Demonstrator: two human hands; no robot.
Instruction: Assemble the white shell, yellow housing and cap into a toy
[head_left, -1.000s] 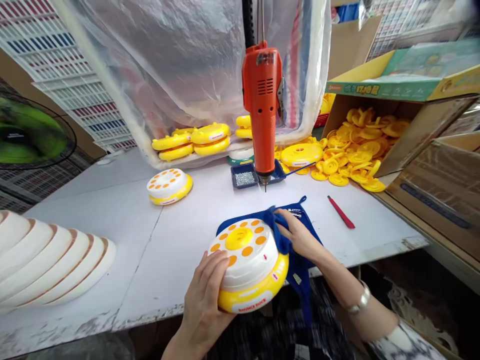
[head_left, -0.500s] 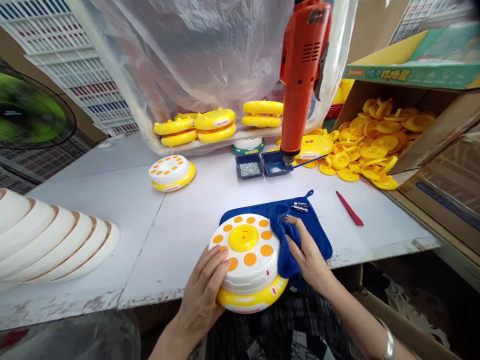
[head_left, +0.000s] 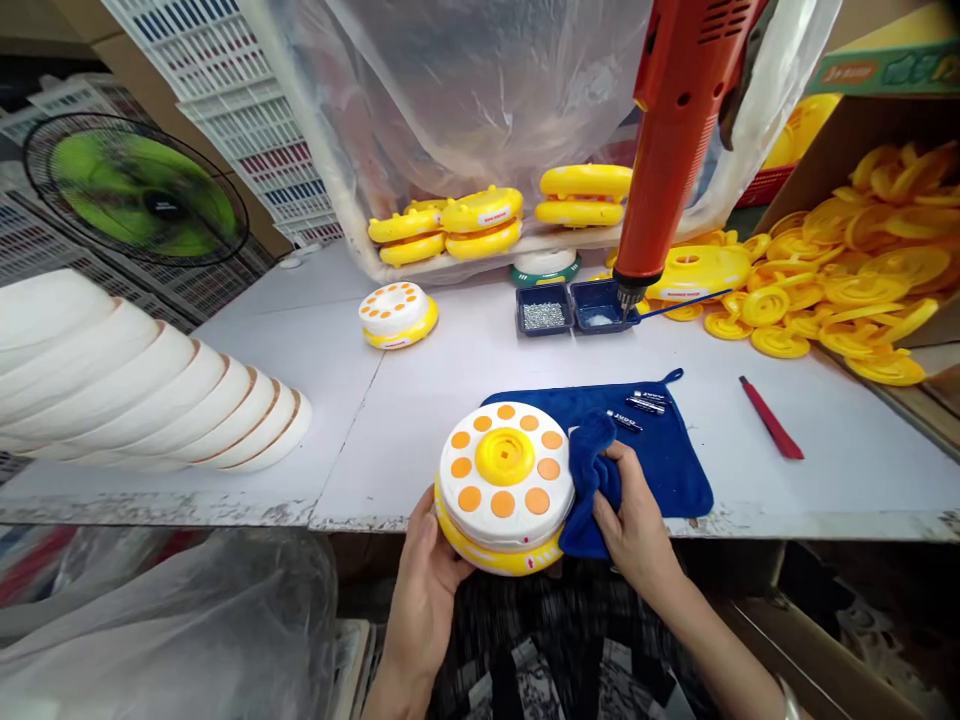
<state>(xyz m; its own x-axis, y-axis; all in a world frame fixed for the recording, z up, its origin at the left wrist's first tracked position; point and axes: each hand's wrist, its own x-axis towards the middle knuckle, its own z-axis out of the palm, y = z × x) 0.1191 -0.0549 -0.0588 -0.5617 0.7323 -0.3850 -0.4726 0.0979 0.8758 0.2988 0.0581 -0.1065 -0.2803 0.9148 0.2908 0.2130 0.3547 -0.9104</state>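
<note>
My left hand [head_left: 426, 580] grips the lower left side of a round toy [head_left: 501, 530], which has a white upper part, orange dots, a yellow centre knob and a yellow base. The toy is tilted slightly at the table's front edge. My right hand [head_left: 637, 515] is closed on a bunched blue cloth [head_left: 589, 505] that touches the toy's right side. Beneath and behind them lies a flat blue cloth [head_left: 675, 465] carrying several batteries [head_left: 646, 402]. The fingers under the toy are partly hidden.
A red electric screwdriver [head_left: 667, 180] hangs over dark trays of screws [head_left: 544, 317]. Right of the cloth is a red cutter [head_left: 771, 418]. Yellow parts [head_left: 862, 270] spill from a carton. White stacked pieces [head_left: 187, 390], another toy [head_left: 397, 318] and a fan [head_left: 142, 190] are leftward.
The view has swung right-to-left, so the scene sits farther right. My left hand has moved off the toy's top to its lower side. More batteries show beside the bunched cloth.
</note>
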